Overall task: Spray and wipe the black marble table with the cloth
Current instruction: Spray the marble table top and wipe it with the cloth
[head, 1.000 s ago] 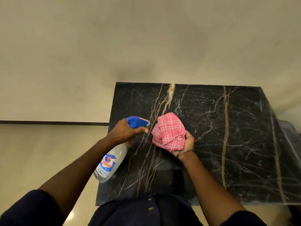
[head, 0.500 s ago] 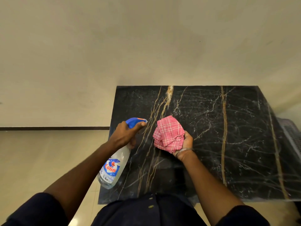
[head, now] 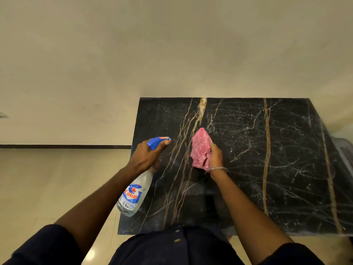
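The black marble table (head: 277, 169), veined in gold and white, fills the right half of the head view. My left hand (head: 147, 157) grips a clear spray bottle (head: 133, 194) with a blue trigger head, held over the table's left edge with the nozzle pointing right toward the cloth. My right hand (head: 215, 155) holds a bunched pink checked cloth (head: 200, 148) above the table's left-centre, with the cloth turned edge-on toward the bottle. A metal bangle circles the right wrist.
A cream wall (head: 172, 54) stands directly behind the table. Beige floor tiles (head: 57, 178) lie to the left, with a dark skirting line at the wall's foot. A grey slatted basket (head: 345, 152) stands off the table's right edge.
The cloth has turned from facing up to edge-on toward the nozzle as my right hand rotated. The bottle stays in nearly the same place in my left hand.
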`<action>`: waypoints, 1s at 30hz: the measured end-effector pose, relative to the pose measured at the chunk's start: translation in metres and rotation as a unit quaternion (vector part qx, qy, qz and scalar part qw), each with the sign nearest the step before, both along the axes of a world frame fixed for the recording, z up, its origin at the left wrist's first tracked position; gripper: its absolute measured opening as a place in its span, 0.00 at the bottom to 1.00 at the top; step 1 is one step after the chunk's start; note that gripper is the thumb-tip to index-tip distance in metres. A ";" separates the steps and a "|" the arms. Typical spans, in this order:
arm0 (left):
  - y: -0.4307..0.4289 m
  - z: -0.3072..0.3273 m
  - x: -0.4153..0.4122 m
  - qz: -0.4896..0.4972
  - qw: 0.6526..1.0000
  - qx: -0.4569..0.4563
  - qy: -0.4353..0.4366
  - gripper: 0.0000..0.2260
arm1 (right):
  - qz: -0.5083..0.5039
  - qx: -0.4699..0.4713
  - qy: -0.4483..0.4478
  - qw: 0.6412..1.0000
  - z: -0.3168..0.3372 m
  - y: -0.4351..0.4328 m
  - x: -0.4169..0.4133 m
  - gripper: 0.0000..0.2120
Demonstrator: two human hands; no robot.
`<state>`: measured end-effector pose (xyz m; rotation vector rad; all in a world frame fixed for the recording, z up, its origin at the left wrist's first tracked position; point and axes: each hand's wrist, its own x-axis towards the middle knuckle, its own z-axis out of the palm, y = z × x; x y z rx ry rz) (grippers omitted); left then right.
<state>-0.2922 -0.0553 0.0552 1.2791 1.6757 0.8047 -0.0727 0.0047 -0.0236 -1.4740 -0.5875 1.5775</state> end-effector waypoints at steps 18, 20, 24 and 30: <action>0.016 -0.011 -0.034 0.069 0.997 -0.009 0.033 0.18 | 0.441 0.324 -0.623 0.559 -0.076 -0.026 -0.068 0.33; 0.018 -0.016 -0.041 0.079 0.996 -0.011 0.036 0.15 | 0.453 0.332 -0.610 0.560 -0.075 -0.028 -0.100 0.33; 0.020 -0.023 -0.051 0.122 0.992 -0.015 0.033 0.17 | 0.478 0.348 -0.585 0.556 -0.074 -0.036 -0.166 0.33; 0.017 -0.027 -0.054 0.120 0.991 -0.024 0.047 0.20 | 0.494 0.353 -0.571 0.552 -0.071 -0.039 -0.181 0.31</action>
